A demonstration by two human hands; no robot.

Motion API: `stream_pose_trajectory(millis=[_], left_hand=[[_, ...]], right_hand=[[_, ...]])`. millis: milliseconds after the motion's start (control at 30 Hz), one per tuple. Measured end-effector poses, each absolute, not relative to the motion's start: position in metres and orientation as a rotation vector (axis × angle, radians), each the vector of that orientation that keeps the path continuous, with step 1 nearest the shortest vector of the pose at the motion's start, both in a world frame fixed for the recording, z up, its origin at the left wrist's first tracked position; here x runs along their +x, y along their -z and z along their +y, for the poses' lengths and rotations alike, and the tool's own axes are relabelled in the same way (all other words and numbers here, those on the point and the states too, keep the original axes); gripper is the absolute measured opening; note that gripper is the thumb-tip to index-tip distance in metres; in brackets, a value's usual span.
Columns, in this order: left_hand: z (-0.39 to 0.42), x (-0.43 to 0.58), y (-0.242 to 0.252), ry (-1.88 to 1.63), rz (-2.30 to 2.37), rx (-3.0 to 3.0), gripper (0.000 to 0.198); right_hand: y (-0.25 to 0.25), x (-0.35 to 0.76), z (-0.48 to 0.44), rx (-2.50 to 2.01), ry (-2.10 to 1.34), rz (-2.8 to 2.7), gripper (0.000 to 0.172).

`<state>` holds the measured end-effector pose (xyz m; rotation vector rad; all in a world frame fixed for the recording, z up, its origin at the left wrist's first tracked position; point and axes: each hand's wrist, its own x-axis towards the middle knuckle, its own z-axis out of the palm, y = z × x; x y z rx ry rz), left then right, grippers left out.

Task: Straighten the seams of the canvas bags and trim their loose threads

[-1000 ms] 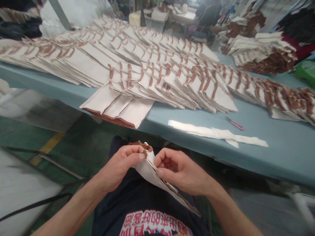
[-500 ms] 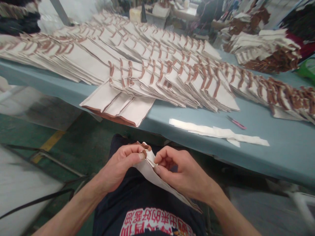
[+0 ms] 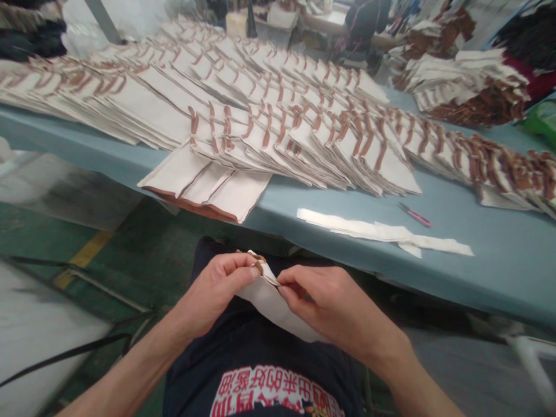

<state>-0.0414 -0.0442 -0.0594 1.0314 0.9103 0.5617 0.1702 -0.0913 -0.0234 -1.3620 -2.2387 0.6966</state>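
Over my lap I hold a cream fabric piece with brown trim [image 3: 268, 298] between both hands. My left hand [image 3: 217, 289] pinches its top corner, fingers curled shut. From the right, my right hand [image 3: 330, 304] pinches the same upper edge with thumb and fingertips, covering much of the cloth's lower part. Both hands sit below the near edge of the blue table [image 3: 478, 278].
Rows of overlapped cream pieces with brown straps [image 3: 278, 127] cover the table. A few flat pieces [image 3: 208, 188] overhang its near edge. White paper strips [image 3: 382, 234] and a pink tool [image 3: 414, 215] lie to the right. More piles [image 3: 464, 87] stand far right. Green floor lies left.
My right hand has turned over the cloth and slid its pinch up to the top edge beside the left fingers. The long lower tail of the cloth is now hidden.
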Motion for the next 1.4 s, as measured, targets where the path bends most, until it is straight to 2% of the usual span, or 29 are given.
stream_pose_trajectory(millis=[200, 333, 667, 933, 1200, 1400], left_hand=[[-0.045, -0.043, 0.058, -0.542, 0.951, 1.123, 0.030], [-0.044, -0.043, 0.055, -0.517, 0.992, 1.229, 0.030], [-0.038, -0.038, 0.039, -0.468, 1.068, 1.477, 0.030], [-0.050, -0.039, 0.040, -0.862, 1.381, 1.926, 0.010], [-0.060, -0.046, 0.033, -0.580, 1.159, 1.705, 0.020], [-0.053, -0.046, 0.027, -0.481, 1.116, 1.752, 0.021]], right_hand=[[0.026, 0.166, -0.088, -1.374, -0.421, -2.387, 0.007], [0.030, 0.164, -0.084, -1.365, -0.298, -2.454, 0.012], [0.037, 0.157, -0.078, -1.353, -0.195, -2.451, 0.016], [0.043, 0.155, -0.063, -1.344, -0.845, -1.986, 0.016], [0.031, 0.152, -0.061, -1.243, -1.087, -1.947, 0.017], [0.022, 0.154, -0.065, -1.304, -0.985, -2.122, 0.019]])
